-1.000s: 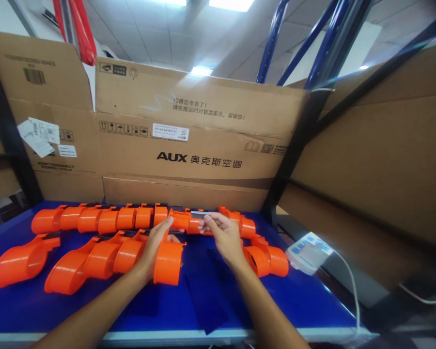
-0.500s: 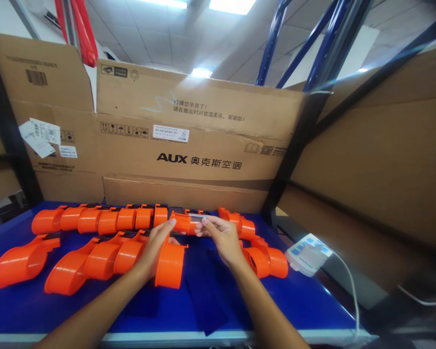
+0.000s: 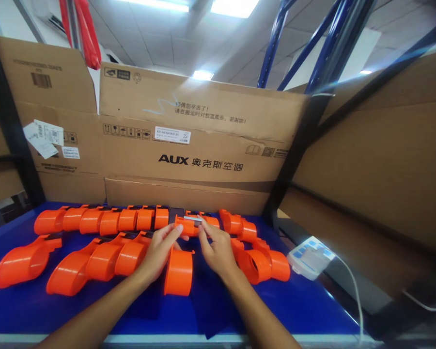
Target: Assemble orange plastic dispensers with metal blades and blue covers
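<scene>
Over the blue tabletop (image 3: pixel 181 320) I hold an orange plastic piece with a round cup-like end (image 3: pixel 179 272) that hangs below my left hand (image 3: pixel 163 247). My left fingers are closed round its narrow upper part, thumb on top. A thin silver-grey strip (image 3: pixel 192 219) lies along that upper part. My right hand (image 3: pixel 218 245) pinches the strip's right end between thumb and fingers, close to the orange piece. Whether the strip sits inside the piece or only on it, I cannot tell.
Several similar orange pieces with dark tops stand in a back row (image 3: pixel 90 221) and a front row (image 3: pixel 103 261). More orange pieces (image 3: pixel 257 265) lie at right, near a white power strip (image 3: pixel 311 257) with a cable. A cardboard wall (image 3: pixel 199 184) closes off the back.
My right hand has moved slightly left and tilted, its pinch now close to the orange piece. The held piece has shifted a little right and down. The strip shows less.
</scene>
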Motion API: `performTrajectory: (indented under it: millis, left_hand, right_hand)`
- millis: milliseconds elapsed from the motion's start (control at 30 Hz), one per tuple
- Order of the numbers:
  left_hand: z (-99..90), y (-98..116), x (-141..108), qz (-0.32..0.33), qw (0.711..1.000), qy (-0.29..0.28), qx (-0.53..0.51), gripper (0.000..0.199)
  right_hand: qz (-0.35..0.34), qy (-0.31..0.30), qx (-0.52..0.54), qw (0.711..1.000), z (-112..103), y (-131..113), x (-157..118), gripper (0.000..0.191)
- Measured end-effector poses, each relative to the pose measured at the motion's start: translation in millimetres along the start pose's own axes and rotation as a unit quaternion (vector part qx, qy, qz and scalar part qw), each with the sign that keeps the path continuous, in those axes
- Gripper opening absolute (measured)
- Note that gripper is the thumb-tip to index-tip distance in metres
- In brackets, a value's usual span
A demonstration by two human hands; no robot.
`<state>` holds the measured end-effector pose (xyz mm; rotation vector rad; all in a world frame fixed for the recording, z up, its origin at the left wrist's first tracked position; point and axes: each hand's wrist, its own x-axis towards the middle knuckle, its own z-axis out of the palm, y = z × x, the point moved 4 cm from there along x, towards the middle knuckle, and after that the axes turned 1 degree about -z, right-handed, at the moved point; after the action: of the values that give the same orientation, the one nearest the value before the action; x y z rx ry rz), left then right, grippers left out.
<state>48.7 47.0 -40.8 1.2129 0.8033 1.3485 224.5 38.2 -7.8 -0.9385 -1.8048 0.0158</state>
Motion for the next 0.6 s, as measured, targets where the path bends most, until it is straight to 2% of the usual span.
performTrajectory:
  millis: [167,333,467,600]
  left_hand:
    - [-1.0,1,1,0.010,1.000,-0.010,0.022,0.043]
    - [-0.2,5,2,0.012,0.999,-0.022,0.042,0.040]
    - [1.5,9,-1,-0.001,1.000,-0.014,0.009,0.039]
    - [-5.9,8,-2,-0.055,0.995,0.020,-0.076,0.043]
  right_hand:
    - [-0.059,-0.040,-0.085,0.994,5,-1,-3,0.042]
    - [-0.067,-0.092,-0.157,0.981,9,-2,-6,0.044]
    - [-0.054,-0.107,-0.140,0.983,10,-3,-4,0.045]
    - [-0.019,-0.094,-0.079,0.992,12,-5,-1,0.047]
